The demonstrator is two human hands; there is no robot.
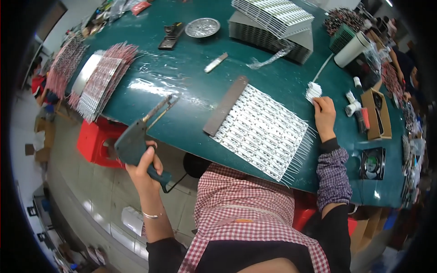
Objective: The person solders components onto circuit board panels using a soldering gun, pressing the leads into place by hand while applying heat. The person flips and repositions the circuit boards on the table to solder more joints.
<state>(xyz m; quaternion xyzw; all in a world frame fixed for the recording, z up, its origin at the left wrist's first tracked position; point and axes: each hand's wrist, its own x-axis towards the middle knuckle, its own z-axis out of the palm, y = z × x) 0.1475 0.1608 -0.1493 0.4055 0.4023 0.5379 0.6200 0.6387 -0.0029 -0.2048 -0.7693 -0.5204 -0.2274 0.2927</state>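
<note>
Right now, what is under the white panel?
Green tabletop shows beside the white panel, and thin pale wires stick out along its right edge; whatever lies directly beneath is covered.

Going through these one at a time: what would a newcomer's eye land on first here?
The big white panel, lying askew on the green table, with a dark bar along its upper-left edge and wires fringing its right. Next, the two-pronged tool in the left hand, by the table's near edge. The right hand touches a white wad beyond the panel's right-hand corner.
</note>
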